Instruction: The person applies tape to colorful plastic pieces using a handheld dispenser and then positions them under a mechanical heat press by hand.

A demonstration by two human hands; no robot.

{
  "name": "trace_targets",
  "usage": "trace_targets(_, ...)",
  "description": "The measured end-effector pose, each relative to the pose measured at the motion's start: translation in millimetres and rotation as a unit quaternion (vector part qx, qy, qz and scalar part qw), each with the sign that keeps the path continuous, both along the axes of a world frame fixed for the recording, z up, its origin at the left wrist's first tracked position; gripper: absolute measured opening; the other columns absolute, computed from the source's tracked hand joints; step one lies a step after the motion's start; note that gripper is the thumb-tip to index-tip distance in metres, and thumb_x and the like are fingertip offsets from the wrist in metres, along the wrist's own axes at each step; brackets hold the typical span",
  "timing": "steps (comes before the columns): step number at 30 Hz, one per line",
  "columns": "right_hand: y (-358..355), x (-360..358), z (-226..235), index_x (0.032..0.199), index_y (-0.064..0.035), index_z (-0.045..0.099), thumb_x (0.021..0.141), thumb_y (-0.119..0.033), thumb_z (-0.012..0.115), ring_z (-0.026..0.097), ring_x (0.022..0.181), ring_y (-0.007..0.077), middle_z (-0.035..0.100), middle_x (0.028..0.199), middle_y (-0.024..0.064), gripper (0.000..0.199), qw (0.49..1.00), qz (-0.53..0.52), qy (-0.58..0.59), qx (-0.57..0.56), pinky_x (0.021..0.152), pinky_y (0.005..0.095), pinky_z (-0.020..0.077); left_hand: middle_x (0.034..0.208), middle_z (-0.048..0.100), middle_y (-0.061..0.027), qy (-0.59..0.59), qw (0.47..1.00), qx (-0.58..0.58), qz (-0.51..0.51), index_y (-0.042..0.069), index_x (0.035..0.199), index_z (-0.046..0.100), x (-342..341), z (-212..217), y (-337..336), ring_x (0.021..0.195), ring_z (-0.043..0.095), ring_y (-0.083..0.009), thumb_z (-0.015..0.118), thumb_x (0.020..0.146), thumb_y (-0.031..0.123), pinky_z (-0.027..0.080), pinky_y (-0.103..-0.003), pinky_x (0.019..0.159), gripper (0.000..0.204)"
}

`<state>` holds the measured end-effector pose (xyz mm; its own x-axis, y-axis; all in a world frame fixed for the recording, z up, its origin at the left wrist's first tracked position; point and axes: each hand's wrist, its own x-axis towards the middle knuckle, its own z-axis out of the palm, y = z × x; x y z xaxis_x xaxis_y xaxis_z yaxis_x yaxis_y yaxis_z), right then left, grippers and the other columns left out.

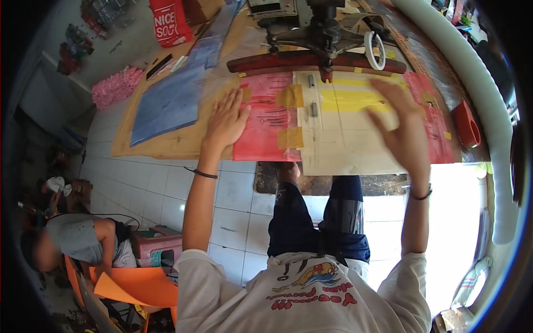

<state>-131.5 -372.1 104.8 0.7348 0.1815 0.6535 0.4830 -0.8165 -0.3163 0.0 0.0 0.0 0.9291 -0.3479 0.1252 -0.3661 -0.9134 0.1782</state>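
A cream rectangular sheet (344, 145) lay beneath the raised, spread right hand (404, 125); the spread left hand (226, 119) touched a flat red strip (264, 141) alongside; a long dark-red bar (269, 63) stood beyond.

Near the frame's centre, the red sheet (256, 145) looks like smooth plastic — faintly shiny, scuffed — under glossy brown tape (290, 137). Beside it the cream board (355, 145) is matt, like card. Upper left, the blue sheet (166, 108) resembles rumpled plastic; at the top, the machine (325, 30) looks like dark, worn metal — the lower-left floor tiles (232, 223) gleam.
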Motion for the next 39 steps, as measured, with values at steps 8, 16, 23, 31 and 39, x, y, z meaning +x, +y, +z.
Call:
trace_targets(8,-258,-26,-83,0.142,-0.0045,0.048,0.096,-0.046,0.061,0.055,0.128,0.0349,0.056,0.140,0.0187,0.063,0.896,-0.436,0.046,-0.069,0.104,0.0432,0.0455,0.164,0.022,-0.0153,-0.009,0.999,0.033,0.011,0.006,0.158,0.024,6,9,-9,0.154,0.016,-0.0272,0.031,0.105,0.050,0.010,-0.047,0.125,0.069)
trace_targets(16,-261,-19,-68,0.108,-0.0053,0.059,0.090,-0.055,0.065,0.061,0.100,0.0361,0.063,0.109,0.0184,0.054,0.855,-0.490,0.128,-0.114,0.087,0.0468,0.0459,0.119,0.068,-0.0171,0.084,0.946,-0.257,-0.181,0.002,0.125,0.064,-98,115,-103,0.112,0.064,-0.0338,0.063,0.097,0.026,0.047,-0.040,0.099,0.037)
trace_targets(23,-312,-26,-56,0.117,-0.0064,0.060,0.085,-0.053,0.070,0.056,0.116,0.0355,0.057,0.122,0.0151,0.057,0.792,-0.587,0.058,-0.160,0.099,0.0492,0.0422,0.106,0.072,-0.0104,0.228,0.809,-0.238,-0.486,0.006,0.122,0.068,-137,81,-175,0.094,0.069,-0.0200,0.069,0.093,0.017,0.053,-0.035,0.083,0.031)
trace_targets(31,-367,-28,-56,0.130,-0.0048,0.048,0.081,-0.044,0.077,0.056,0.122,0.0348,0.062,0.125,0.0180,0.069,0.838,-0.502,0.121,-0.176,0.100,0.0528,0.0404,0.101,0.071,-0.0094,0.201,0.804,-0.286,-0.481,0.008,0.119,0.069,-137,70,-205,0.087,0.069,-0.0170,0.069,0.095,0.018,0.055,-0.029,0.068,0.026)
trace_targets(39,-340,-32,-16,0.111,-0.0108,0.068,0.087,-0.036,0.072,0.062,0.111,0.0360,0.071,0.107,0.0157,0.035,0.883,-0.410,0.069,-0.220,0.103,0.0448,0.0411,0.102,0.072,-0.0086,0.204,0.800,-0.310,-0.472,0.007,0.119,0.069,-141,81,-203,0.090,0.070,-0.0159,0.069,0.094,0.016,0.056,-0.029,0.061,0.026)
